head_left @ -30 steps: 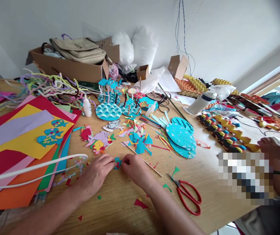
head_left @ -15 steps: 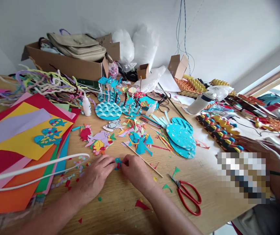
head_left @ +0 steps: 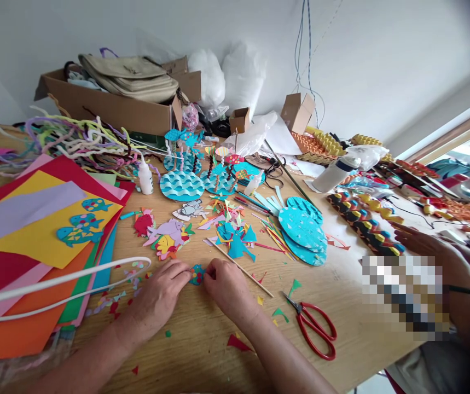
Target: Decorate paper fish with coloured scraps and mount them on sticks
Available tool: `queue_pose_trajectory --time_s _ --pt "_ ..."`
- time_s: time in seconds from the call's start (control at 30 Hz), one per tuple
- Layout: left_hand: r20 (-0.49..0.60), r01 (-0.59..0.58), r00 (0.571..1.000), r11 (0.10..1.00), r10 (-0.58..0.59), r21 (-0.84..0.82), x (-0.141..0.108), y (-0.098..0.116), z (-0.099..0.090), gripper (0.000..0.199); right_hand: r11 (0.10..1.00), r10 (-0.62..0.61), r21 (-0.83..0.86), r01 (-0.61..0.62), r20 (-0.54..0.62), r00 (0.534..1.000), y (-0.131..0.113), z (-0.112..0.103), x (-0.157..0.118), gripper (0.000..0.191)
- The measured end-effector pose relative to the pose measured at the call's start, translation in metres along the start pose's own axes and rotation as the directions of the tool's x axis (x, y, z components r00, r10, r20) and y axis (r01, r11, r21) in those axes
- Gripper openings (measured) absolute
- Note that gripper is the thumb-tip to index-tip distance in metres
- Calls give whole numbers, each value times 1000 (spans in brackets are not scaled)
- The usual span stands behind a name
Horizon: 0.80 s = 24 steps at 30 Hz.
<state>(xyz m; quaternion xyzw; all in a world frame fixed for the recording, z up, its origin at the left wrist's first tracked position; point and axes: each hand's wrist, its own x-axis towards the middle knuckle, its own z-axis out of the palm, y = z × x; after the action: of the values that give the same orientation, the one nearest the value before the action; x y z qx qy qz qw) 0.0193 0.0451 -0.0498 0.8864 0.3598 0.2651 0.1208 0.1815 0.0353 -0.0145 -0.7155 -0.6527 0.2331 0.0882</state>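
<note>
A small blue paper fish (head_left: pixel 197 274) with red and yellow dots lies on the wooden table between my hands. My left hand (head_left: pixel 169 284) has its fingers pressed together at the fish's left edge. My right hand (head_left: pixel 227 284) is closed at the right edge, its fingertips mostly hidden. A thin wooden stick (head_left: pixel 241 268) slants just behind my right hand. Cut-out paper fish (head_left: pixel 164 232) are piled beyond my left hand. Blue dotted fish (head_left: pixel 81 230) rest on a yellow sheet (head_left: pixel 38 241) to the left.
Red-handled scissors (head_left: pixel 317 328) lie at the right front. Paper scraps (head_left: pixel 235 238), blue ovals (head_left: pixel 304 230) and two glue bottles (head_left: pixel 145 178) stand or lie farther back. A white cable (head_left: pixel 95 268) crosses the left side. Another person's hands (head_left: pixel 444 251) are at the right edge.
My left hand has drawn back slightly to the left, so more of the dotted blue fish shows. The other person's hands have shifted a little.
</note>
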Motion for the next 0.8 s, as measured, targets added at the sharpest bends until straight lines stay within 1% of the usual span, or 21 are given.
queue_pose_trajectory --time_s 0.13,0.23,0.4,0.5,0.6,0.7,0.8 --pt "10 -15 1000 1000 15 2 1 0 -1 34 999 -9 41 9 1 1000 0 -1 -1 13" --pt "22 -5 1000 1000 5 -3 1 0 -2 33 996 -8 94 6 18 1000 0 -4 -1 13" --pt "8 -5 1000 1000 5 2 2 1 -6 36 977 -55 206 51 13 998 10 -12 -5 16" --pt "4 -28 1000 999 28 29 2 3 -11 40 967 -131 217 135 -32 991 20 -19 -7 16" --pt "25 -49 999 997 47 58 1 5 -16 41 947 -264 175 269 -56 963 25 -25 -8 18" --pt "82 -50 996 994 42 102 -3 8 -18 41 925 -347 152 349 -41 937 24 -27 -7 18" --pt "95 -56 995 986 42 154 -9 9 -17 42 910 -394 142 389 4 919 19 -27 -5 19"
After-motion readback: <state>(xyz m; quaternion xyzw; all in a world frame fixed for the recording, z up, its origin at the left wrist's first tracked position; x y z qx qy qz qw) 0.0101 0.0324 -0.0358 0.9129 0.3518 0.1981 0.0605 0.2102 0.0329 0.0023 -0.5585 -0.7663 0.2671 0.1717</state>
